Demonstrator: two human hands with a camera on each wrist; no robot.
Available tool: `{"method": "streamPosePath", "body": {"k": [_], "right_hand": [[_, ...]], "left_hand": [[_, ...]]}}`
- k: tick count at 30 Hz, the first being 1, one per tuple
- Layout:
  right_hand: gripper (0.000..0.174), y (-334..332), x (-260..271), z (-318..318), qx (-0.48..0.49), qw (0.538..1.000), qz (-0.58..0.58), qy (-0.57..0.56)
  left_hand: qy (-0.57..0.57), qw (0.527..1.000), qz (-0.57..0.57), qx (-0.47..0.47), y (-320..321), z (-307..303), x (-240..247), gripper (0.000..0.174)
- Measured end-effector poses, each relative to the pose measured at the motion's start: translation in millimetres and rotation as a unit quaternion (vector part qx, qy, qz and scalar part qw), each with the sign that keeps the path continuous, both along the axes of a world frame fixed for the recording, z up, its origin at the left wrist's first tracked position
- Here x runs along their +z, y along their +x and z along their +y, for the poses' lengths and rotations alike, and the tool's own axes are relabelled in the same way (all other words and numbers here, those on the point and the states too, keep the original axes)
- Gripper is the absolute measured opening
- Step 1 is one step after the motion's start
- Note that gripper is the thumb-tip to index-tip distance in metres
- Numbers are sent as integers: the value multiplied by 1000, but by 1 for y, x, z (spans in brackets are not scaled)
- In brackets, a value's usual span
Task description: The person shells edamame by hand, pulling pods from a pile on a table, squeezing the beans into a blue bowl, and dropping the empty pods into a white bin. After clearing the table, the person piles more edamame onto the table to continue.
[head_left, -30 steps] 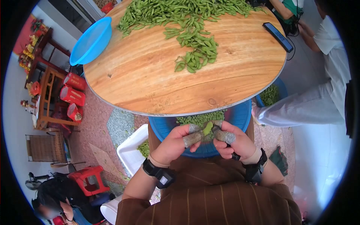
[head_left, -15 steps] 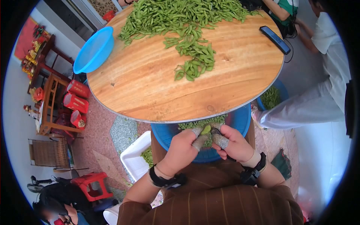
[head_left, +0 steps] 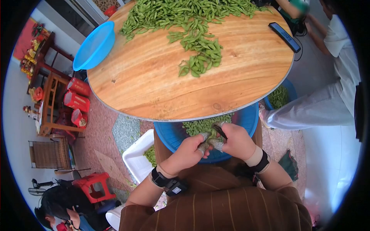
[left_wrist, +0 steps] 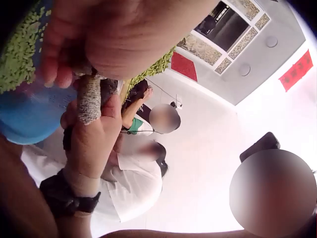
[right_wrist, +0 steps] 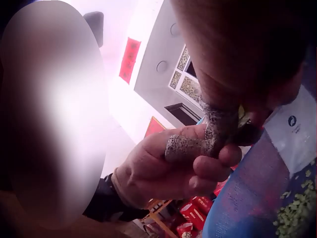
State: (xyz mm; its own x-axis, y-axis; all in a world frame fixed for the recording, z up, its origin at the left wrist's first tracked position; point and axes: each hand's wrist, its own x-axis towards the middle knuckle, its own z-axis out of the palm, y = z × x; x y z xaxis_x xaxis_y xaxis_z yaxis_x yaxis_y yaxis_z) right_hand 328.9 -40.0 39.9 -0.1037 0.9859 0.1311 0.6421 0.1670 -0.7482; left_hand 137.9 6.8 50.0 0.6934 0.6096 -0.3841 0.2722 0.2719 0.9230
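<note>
Both hands meet over a blue basin (head_left: 165, 139) of loose green beans (head_left: 195, 127). My left hand (head_left: 186, 152), with grey wraps on thumb and forefinger, pinches a green bean pod (head_left: 213, 133) that is mostly hidden by the fingers. Beside it, my right hand (head_left: 239, 143), also wrapped at the fingers, grips a slim dark tool (head_left: 219, 130) whose tip lies at the pod; I cannot tell its kind. In the right wrist view, a wrapped thumb (right_wrist: 185, 148) of the left hand sits close to the right hand's fingers.
A round wooden table (head_left: 154, 88) bears a heap of bean pods (head_left: 185, 15), a light blue basin (head_left: 94, 46) and a phone-like device (head_left: 284, 37). On the floor stand a white tub (head_left: 133, 156) and another blue basin (head_left: 291, 92) with green contents. A person's leg (head_left: 308, 114) is at right.
The right hand has turned and risen toward the basin, bringing the dark tool's tip up over the pod. The left hand has stayed close by, and less of the pod shows.
</note>
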Motion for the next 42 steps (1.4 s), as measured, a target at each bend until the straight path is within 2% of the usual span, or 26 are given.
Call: {"method": "streamPosePath", "body": {"k": [2, 6, 8, 12, 14, 17, 20, 23, 24, 25, 26, 27, 28, 29, 31, 32, 33, 34, 35, 36, 37, 38, 40, 41, 42], "right_hand": [[30, -2, -4, 1, 18, 998, -52, 21], [29, -6, -20, -1, 29, 996, -77, 25], [25, -2, -22, 0, -25, 995, -93, 39], [20, 4, -15, 0, -2, 998, -63, -3], [17, -1, -19, -3, -45, 990, -80, 107], [19, -4, -8, -2, -14, 995, -79, 51], [21, -8, -10, 4, 39, 998, -52, 15], [19, -10, -14, 8, 76, 997, 3, -3], [17, -8, -11, 7, 78, 971, 173, -143], [16, -6, -9, 6, 76, 897, 335, -277], [16, -7, -8, 3, 77, 898, 334, -277], [16, -7, -8, 0, 79, 824, 465, -312], [16, -7, -7, -1, 79, 732, 585, -340], [16, -6, -5, 0, 80, 733, 584, -339], [17, -4, -4, 2, 76, 724, 603, -325], [17, -2, -3, 2, 75, 726, 603, -322], [17, 0, -2, 3, 64, 753, 573, -318], [17, 1, -2, 4, 53, 779, 541, -312], [17, 1, -7, 2, 51, 780, 542, -310], [18, 0, -16, -1, 32, 919, 336, -205], [18, 0, -24, -4, 11, 991, 105, -84], [18, 4, -31, -6, 12, 991, 104, -83], [23, 12, -42, -10, 69, 996, -51, 8], [20, 12, -40, -11, 56, 998, 8, -31], [20, 14, -32, -12, 56, 998, 9, -31]], "left_hand": [[30, 998, 30, -40, -3, 1, -10, 24], [93, 990, 76, -72, -5, 2, -11, 25], [8, 999, 38, -23, -5, -2, -14, 23], [-5, 997, 60, 43, -9, -5, -26, 17], [189, 969, 154, 35, -17, -2, -47, 12], [252, 952, 172, 25, -20, -3, -55, 15], [311, 936, 161, -10, -11, -3, -29, 15], [271, 958, 89, -39, -12, -2, -23, 8], [273, 957, 87, -35, -12, -2, -16, 8], [137, 989, 33, -35, -13, -2, -5, 7], [-2, 999, -21, -36, -13, -2, 2, 7], [-1, 999, -23, -35, -13, -2, 3, 7], [-47, 995, -77, -36, -11, -1, 4, 8], [-93, 986, -130, -38, -10, 0, 6, 8], [-83, 987, -135, -34, -10, 1, 11, 10], [-77, 987, -140, -28, -9, 1, 12, 12], [-76, 987, -141, -31, -11, 1, 11, 12], [-27, 995, -95, -20, -17, 2, 9, 13], [23, 999, -49, -8, -25, 3, 8, 13], [24, 998, -49, -9, -35, 4, 7, 13], [144, 989, 14, -12, -47, 6, 6, 13], [260, 962, 77, -14, -61, 7, 4, 14], [325, 926, 193, 7, -90, 3, -4, 15], [339, 882, 328, -20, -102, 0, -6, 17], [345, 819, 456, -46, -114, -3, -6, 19]]}}
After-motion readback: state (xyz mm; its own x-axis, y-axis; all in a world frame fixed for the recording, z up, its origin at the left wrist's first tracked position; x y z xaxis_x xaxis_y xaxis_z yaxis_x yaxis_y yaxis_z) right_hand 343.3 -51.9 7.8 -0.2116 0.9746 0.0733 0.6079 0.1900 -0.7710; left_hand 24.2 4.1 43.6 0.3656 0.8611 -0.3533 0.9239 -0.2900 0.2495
